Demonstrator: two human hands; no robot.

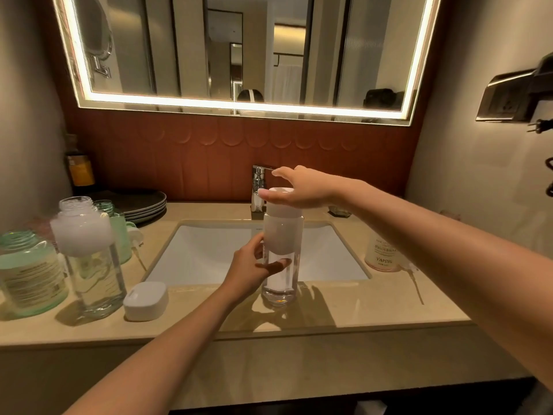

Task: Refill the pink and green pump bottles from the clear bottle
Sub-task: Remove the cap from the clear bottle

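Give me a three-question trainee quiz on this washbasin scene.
1. True or false: the left hand grips the clear bottle.
2. Which side of the sink is the pink bottle on? A: the person's left. B: the person's right.
3. Fill in: the right hand rests flat on the clear bottle's white ____.
Key: 1 true; 2 B; 3 cap.

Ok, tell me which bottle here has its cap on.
The clear bottle in front of the sink: the right hand presses its white cap, the left hand grips its body. The foamy bottle and green bottles at left have open necks.
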